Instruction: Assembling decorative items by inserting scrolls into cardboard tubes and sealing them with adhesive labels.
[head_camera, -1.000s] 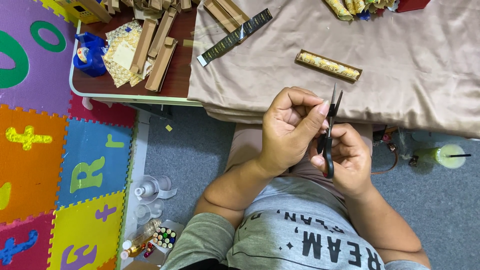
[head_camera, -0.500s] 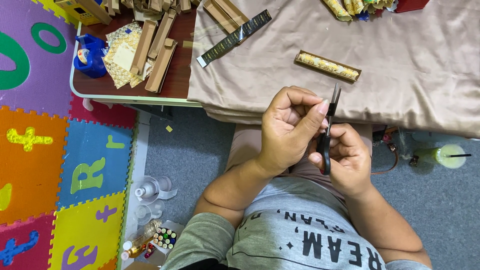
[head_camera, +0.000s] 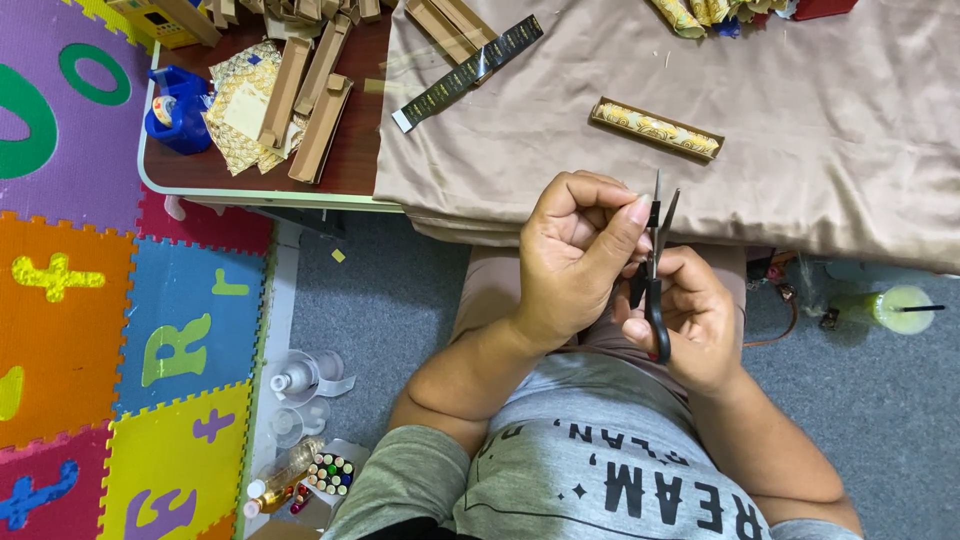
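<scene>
- Table edge — rounded pale rim — runs just above the hands; a beige cloth hangs over that edge. Grey floor lies bare below the edge on both sides of the person.
- Scissors: black handles, slim dark blades slightly parted. They sit just below the table edge, between both hands.
- Long axis near upright, tips pointing at the table edge, handles toward the person's body.
- Right hand: fingers wrapped round the handles.
- Left hand: fingers curled shut, thumb beside the blades — whether anything is pinched, cannot tell.
</scene>
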